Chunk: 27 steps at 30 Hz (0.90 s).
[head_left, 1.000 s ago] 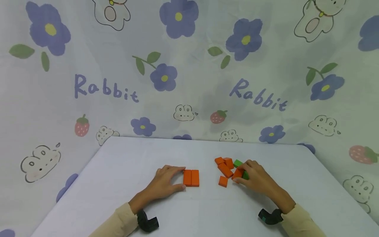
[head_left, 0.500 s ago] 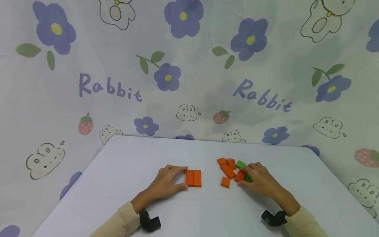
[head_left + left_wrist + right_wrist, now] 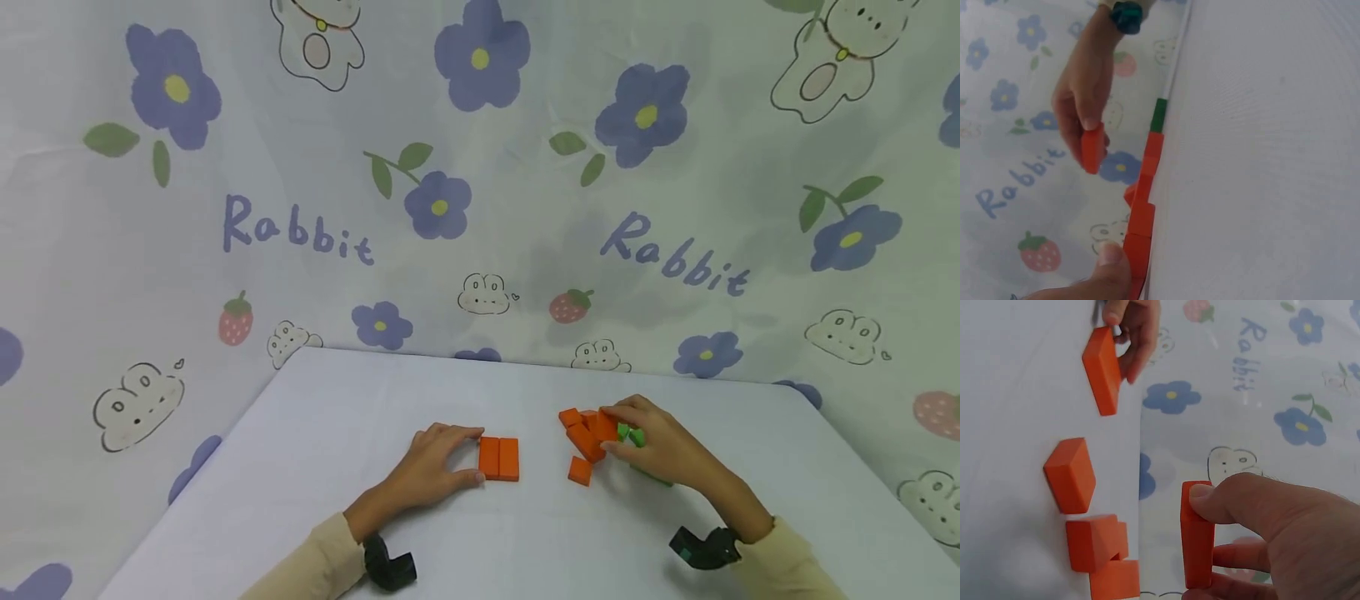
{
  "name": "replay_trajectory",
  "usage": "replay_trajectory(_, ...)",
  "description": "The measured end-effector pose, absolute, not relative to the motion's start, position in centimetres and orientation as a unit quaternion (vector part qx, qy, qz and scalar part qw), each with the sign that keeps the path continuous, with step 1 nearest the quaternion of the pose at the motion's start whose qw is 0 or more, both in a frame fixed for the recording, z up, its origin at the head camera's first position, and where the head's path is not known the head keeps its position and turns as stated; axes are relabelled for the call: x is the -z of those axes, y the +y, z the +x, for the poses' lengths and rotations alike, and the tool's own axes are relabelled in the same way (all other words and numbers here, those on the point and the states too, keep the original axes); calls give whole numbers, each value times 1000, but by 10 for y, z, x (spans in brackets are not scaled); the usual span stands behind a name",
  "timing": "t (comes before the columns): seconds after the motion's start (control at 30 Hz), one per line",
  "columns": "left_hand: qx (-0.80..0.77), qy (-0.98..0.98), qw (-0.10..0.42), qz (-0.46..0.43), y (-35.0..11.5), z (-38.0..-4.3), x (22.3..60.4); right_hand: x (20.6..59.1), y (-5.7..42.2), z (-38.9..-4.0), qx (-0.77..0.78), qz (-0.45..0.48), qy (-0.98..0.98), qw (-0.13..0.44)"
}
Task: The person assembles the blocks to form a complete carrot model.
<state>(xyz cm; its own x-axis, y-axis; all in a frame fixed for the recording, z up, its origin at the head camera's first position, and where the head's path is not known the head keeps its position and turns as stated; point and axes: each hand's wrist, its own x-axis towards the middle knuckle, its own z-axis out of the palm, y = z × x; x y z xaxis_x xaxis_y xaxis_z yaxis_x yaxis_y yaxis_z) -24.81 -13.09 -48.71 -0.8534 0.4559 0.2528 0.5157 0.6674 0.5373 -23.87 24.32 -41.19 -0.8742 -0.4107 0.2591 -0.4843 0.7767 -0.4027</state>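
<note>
Two flat orange blocks lie side by side on the table; my left hand (image 3: 431, 467) pinches the left block (image 3: 489, 458) between thumb and fingertip at its ends. The other block (image 3: 508, 460) of the pair lies against its right side. Farther right, my right hand (image 3: 663, 442) grips an oblong orange block (image 3: 1197, 550) between thumb and fingers. In the left wrist view this held block (image 3: 1092, 150) is raised clear of the tabletop. Behind and below it lie more orange blocks (image 3: 583, 442), partly covered in the head view.
A small orange block (image 3: 580, 471) lies apart, between the pair and the pile. Green blocks (image 3: 637, 437) sit partly hidden behind my right hand. The white table (image 3: 360, 392) ends at a patterned curtain (image 3: 420, 275) at the back.
My right hand has lifted an orange block up off the table from beside the green ones. The left hand stays at the pair. The head view has shifted slightly.
</note>
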Motion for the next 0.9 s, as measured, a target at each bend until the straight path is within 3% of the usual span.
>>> replay_trajectory(0.43, 301, -913, 57, -269, -131, -249, 489, 398, 189, -238, -254, 290, -921, 52)
replay_trajectory(0.9, 293, -914, 51, -277, -132, -249, 486, 434, 169, -251, -276, 316, -907, 30)
